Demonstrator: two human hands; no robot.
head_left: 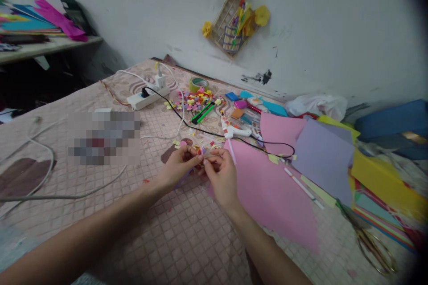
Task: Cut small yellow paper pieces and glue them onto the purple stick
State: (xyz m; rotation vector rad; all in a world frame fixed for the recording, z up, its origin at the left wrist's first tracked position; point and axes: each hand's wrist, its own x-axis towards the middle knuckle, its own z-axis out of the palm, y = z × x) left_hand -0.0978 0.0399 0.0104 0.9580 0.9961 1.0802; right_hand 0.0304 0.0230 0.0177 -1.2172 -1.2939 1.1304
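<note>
My left hand and my right hand meet over the quilted tablecloth, thumbs and fingers pinched close together. Between their fingertips is a small purple and orange paper piece, partly hidden by the fingers. My right hand also pinches at it, but what exactly lies in its grip is too small to tell. A pink sheet lies to the right of my right hand. Just beyond the hands sits a white glue gun with a black cord.
Behind the hands are a green cutter, small paper flowers, a tape roll and a power strip. Coloured sheets and golden scissors lie right. White cables cross the left side.
</note>
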